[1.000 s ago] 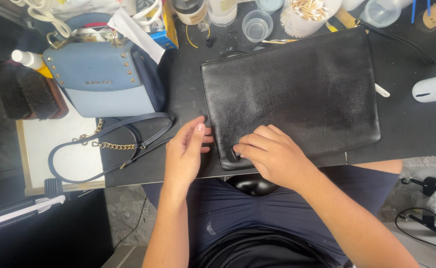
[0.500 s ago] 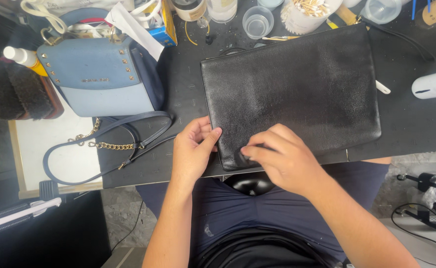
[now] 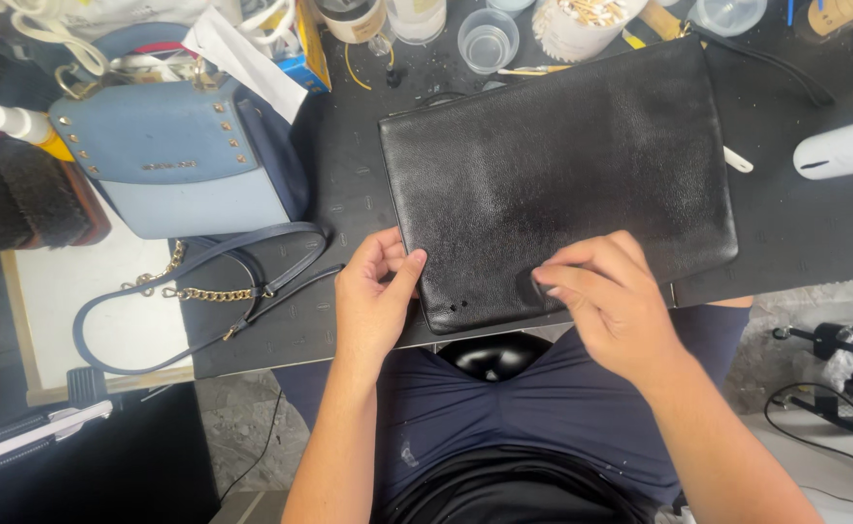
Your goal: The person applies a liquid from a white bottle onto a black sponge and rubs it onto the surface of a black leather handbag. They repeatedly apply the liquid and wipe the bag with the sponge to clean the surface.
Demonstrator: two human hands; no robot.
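Landmark: the black leather pouch (image 3: 553, 184) lies flat on the dark work table (image 3: 349, 194), and its near edge comes close to the table's front edge.

Left hand (image 3: 373, 296): it is at the pouch's near left corner. The thumb lies on the top face and the other fingers curl at the edge, so it pinches the corner; I judge this keeps the pouch from sliding.

Right hand (image 3: 611, 301): it rests on the near edge of the pouch, right of the two small holes (image 3: 459, 306). The fingers are close together and bent, with the tips pressed on the leather (whether something small is between them I cannot tell).

Arm pose: both forearms come up from the lap and the wrists bend inward toward the pouch.

Blue handbag (image 3: 174, 165): left of the pouch, well apart from it, with its strap and chain (image 3: 203, 291) loose on the table.

Behind the pouch: a clear cup (image 3: 488, 41) and a tub of cotton swabs (image 3: 582, 21), near the far edge.

Right of the pouch: a white cylinder (image 3: 839, 146), not touching.
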